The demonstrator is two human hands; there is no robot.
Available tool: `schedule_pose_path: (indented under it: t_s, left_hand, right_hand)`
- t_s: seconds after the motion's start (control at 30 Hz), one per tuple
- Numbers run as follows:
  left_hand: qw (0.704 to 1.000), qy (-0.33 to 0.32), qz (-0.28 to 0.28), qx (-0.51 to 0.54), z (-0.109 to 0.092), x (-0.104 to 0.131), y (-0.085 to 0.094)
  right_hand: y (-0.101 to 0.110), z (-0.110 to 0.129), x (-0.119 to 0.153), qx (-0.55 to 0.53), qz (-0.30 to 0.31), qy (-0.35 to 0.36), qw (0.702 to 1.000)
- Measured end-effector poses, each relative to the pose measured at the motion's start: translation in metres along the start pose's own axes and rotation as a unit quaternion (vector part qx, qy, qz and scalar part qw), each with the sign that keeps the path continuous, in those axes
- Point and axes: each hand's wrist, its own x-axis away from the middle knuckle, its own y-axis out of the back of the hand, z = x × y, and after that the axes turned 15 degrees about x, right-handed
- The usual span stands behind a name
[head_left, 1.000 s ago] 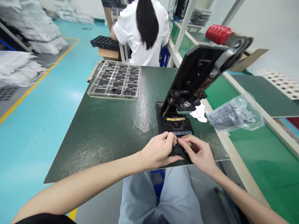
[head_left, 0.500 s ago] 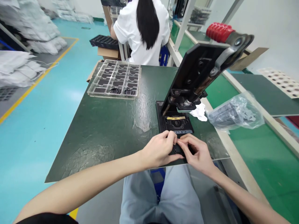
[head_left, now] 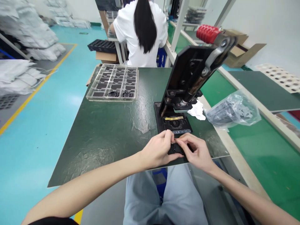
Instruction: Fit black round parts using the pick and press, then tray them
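Note:
Close to the table's front edge, my left hand [head_left: 159, 148] and my right hand [head_left: 195, 151] meet over a small black part with a round opening [head_left: 176, 148]. My left fingers are curled and grip its left side, with the thumb along the near edge. The right thumb and fingertips pinch at its far right side; whatever small piece may lie between them is hidden. Just beyond my hands stands a black hand press [head_left: 181, 90] with a red grip [head_left: 208, 33]. Its base carries a black fixture [head_left: 175, 124] with a yellow strip across it.
A clear compartment tray [head_left: 112, 99] with black parts lies at the table's far left. Right of the press are a white crumpled tissue [head_left: 197, 110] and a plastic bag of black parts [head_left: 232, 111]. A co-worker in a white shirt [head_left: 140, 37] sits beyond the table.
The view has shifted slightly, so the table and press appear a little further left. Both hands stay on the black part with almost the same grip.

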Motion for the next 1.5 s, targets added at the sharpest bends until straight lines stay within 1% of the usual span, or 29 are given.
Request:
schedule_pose_path:
  t_s: [0.07,0.13,0.17,0.2,0.27,0.33,0.4,0.47,0.53,0.6,0.7,0.8,0.9,0.97,1.07,1.13,1.17,1.2,1.27,1.3,1.37,1.43,1.5]
  left_hand:
    - [0.999,0.014,0.001,0.029,-0.001,0.001,0.001]
    - [0.999,0.014,0.004,0.04,-0.002,0.002,0.002]
    - [0.999,0.008,0.002,0.04,-0.003,0.002,0.003]
    - [0.999,-0.002,-0.005,0.038,-0.003,0.002,0.004]
    - [0.999,-0.021,-0.036,0.033,-0.002,-0.002,0.008]
    - [0.994,-0.032,-0.096,0.037,0.001,-0.011,0.012]
    - [0.985,-0.027,-0.161,0.05,0.005,-0.023,0.015]
    - [0.978,-0.009,-0.196,0.075,0.009,-0.035,0.017]
    - [0.975,0.007,-0.2,0.096,0.013,-0.043,0.018]
    - [0.976,0.008,-0.198,0.093,0.015,-0.046,0.017]
    - [0.978,0.0,-0.199,0.065,0.017,-0.046,0.014]
    - [0.979,-0.007,-0.193,0.065,0.019,-0.045,0.013]
    - [0.981,-0.023,-0.189,0.05,0.02,-0.043,0.016]
    - [0.981,-0.031,-0.189,0.032,0.02,-0.04,0.019]
    - [0.982,-0.023,-0.186,0.017,0.022,-0.036,0.027]
    - [0.983,-0.01,-0.181,0.014,0.023,-0.032,0.032]
    - [0.984,-0.003,-0.179,0.014,0.024,-0.031,0.034]
    - [0.984,0.004,-0.178,0.014,0.025,-0.029,0.036]
    - [0.985,0.012,-0.172,0.013,0.028,-0.027,0.039]
    - [0.986,0.014,-0.169,0.012,0.029,-0.026,0.04]
    - [0.986,0.017,-0.166,0.011,0.031,-0.024,0.041]
    - [0.985,0.022,-0.171,0.011,0.032,-0.024,0.041]
    - [0.984,0.031,-0.177,0.011,0.033,-0.023,0.041]
  right_hand:
    - [0.003,-0.009,0.0,-0.06,-0.072,-0.054,0.994]
    - [0.005,-0.018,-0.002,-0.1,-0.149,-0.105,0.978]
    - [0.005,-0.021,-0.002,-0.112,-0.171,-0.125,0.971]
    - [0.005,-0.023,-0.004,-0.122,-0.179,-0.14,0.966]
    - [0.004,-0.023,-0.006,-0.146,-0.165,-0.158,0.962]
    - [0.003,-0.02,-0.008,-0.168,-0.142,-0.163,0.962]
    - [0.004,-0.016,-0.009,-0.178,-0.127,-0.159,0.963]
    - [0.005,-0.015,-0.009,-0.182,-0.125,-0.157,0.963]
    - [0.007,-0.015,-0.008,-0.189,-0.124,-0.159,0.961]
    - [0.008,-0.016,-0.008,-0.197,-0.117,-0.162,0.96]
    - [0.008,-0.02,-0.008,-0.211,-0.103,-0.161,0.958]
    - [0.009,-0.023,-0.008,-0.214,-0.095,-0.159,0.959]
    - [0.02,-0.021,-0.012,-0.173,-0.108,-0.142,0.969]
    - [0.035,-0.011,-0.019,-0.109,-0.143,-0.114,0.977]
    - [0.063,0.015,-0.039,0.025,-0.215,-0.03,0.976]
    - [0.079,0.035,-0.061,0.1,-0.253,0.038,0.961]
    - [0.086,0.044,-0.074,0.123,-0.264,0.061,0.955]
    - [0.092,0.051,-0.089,0.134,-0.267,0.073,0.951]
    - [0.104,0.061,-0.123,0.129,-0.259,0.069,0.955]
    - [0.11,0.064,-0.142,0.118,-0.249,0.065,0.959]
    - [0.121,0.068,-0.177,0.095,-0.2,0.044,0.974]
    - [0.133,0.072,-0.205,0.073,-0.099,-0.006,0.992]
    - [0.143,0.079,-0.222,0.068,0.01,-0.051,0.996]
